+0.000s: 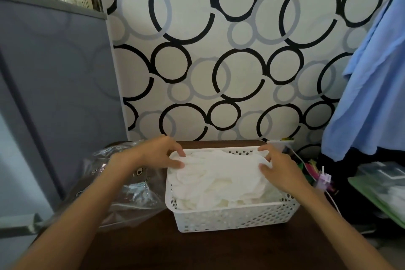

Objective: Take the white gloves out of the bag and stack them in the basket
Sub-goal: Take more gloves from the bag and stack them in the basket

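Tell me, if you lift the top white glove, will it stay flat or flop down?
The top white cloth glove would probably flop; it already sags over the pile. It looks thin, so likely light. Both hands, left hand and right hand, hold its ends.

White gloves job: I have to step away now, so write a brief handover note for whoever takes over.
Left hand: fingers pinch the left edge of the top glove of the soft white gloves in the basket.
Right hand: fingers pinch the right edge of the same glove.
White perforated plastic basket: on the dark wooden table, holding a pile of gloves.
Crumpled clear plastic bag: lies left of the basket; contents unclear.
Done: many gloves stacked.
Left: flatten the top glove, check the bag.
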`<act>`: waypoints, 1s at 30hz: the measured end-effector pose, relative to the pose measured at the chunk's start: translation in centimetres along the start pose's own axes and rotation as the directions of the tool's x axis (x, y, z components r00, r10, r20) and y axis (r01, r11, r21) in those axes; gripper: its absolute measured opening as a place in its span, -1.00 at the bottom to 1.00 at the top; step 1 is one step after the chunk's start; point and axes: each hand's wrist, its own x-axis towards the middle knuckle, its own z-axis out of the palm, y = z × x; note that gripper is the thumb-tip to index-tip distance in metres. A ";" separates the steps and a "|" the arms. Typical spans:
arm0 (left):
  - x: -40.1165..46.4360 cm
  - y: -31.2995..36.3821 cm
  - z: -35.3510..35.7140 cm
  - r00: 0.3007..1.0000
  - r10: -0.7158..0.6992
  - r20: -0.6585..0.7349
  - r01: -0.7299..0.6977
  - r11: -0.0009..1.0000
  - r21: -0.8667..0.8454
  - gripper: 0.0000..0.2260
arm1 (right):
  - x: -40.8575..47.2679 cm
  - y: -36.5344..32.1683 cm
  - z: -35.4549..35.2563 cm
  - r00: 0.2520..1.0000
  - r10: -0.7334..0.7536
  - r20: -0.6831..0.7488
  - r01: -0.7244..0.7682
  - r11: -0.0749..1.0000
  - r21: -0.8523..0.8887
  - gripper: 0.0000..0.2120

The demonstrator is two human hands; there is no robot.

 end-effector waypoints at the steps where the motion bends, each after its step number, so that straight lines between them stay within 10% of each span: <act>1: -0.8 -0.1 -0.8 0.997 -0.013 0.077 0.016 0.999 -0.033 -0.66 | -0.2 0.0 -0.2 1.000 -0.001 0.005 0.001 1.000 -0.008 -0.63; 3: -2.7 -0.2 -2.5 0.988 -0.036 0.152 0.047 0.997 -0.069 -0.61 | -0.6 0.0 -0.8 0.999 -0.030 -0.032 0.030 1.000 -0.009 -0.62; 7: -3.8 2.1 -2.4 0.991 -0.068 -0.116 0.041 0.975 -0.218 -0.45 | -1.3 -1.0 -1.5 0.931 -0.216 -0.295 0.254 0.963 0.095 -0.71; 10: -2.1 5.2 1.4 0.999 -0.024 0.036 0.021 0.998 0.062 -0.07 | -1.1 -2.2 -0.3 0.928 -0.349 0.128 0.358 0.932 -0.058 -0.49; 13: -0.6 5.0 4.1 0.982 -0.112 0.151 0.073 0.966 0.248 0.05 | -0.7 -1.6 0.0 0.871 -0.094 0.482 0.270 0.912 -0.310 -0.27; 24: -2.1 4.9 2.7 0.981 -0.138 0.136 0.099 0.959 0.264 0.02 | -0.1 -0.6 -3.0 0.882 -0.068 0.466 0.282 0.870 -0.405 -0.13; 30: -3.9 4.2 3.0 0.963 -0.182 0.198 0.102 0.928 0.357 -0.13 | -1.3 1.6 -4.3 0.841 0.024 0.541 0.309 0.800 -0.515 0.35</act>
